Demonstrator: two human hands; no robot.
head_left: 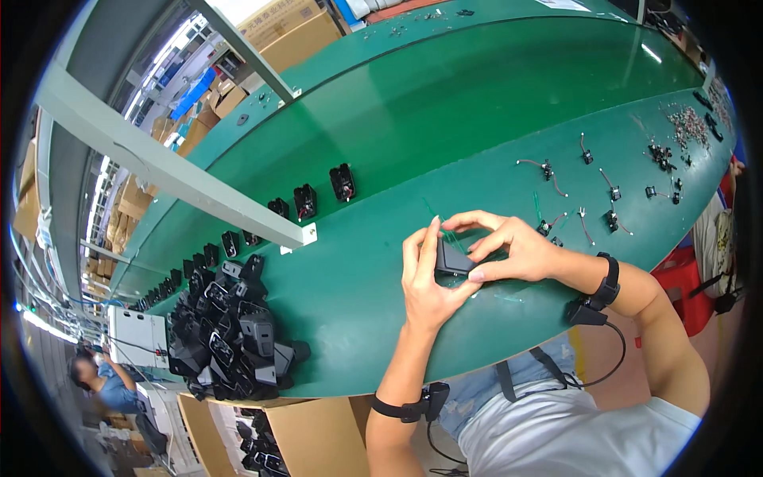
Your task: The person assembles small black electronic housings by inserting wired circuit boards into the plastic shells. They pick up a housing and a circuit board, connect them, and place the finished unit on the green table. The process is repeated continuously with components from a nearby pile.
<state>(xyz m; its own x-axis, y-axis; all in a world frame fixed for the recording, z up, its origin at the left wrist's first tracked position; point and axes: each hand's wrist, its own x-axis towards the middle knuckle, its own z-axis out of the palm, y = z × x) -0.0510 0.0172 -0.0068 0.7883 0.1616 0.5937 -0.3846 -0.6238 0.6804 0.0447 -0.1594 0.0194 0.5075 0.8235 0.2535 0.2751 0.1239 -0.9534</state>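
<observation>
Between my two hands, just above the green bench, is a dark grey angular plastic housing (pixel 455 260). My left hand (pixel 426 274) grips its left side, thumb below and fingers above. My right hand (pixel 513 248) closes on the right side, with the thumb at the lower edge and the fingers bent over the top. Thin green wire (pixel 451 236) shows by the fingertips. The inside of the housing is hidden. Close to my right hand lies a small black part with wires (pixel 545 227), and a short wired connector (pixel 586 225) is a little farther right.
A big heap of black housings (pixel 230 330) fills the bench's left end. Black units (pixel 342 183) stand in a row along the green belt (pixel 413 119). Small wired parts (pixel 614 192) and a screw pile (pixel 688 127) lie right. A grey metal post (pixel 175 159) slants across; an open carton (pixel 318 433) sits below.
</observation>
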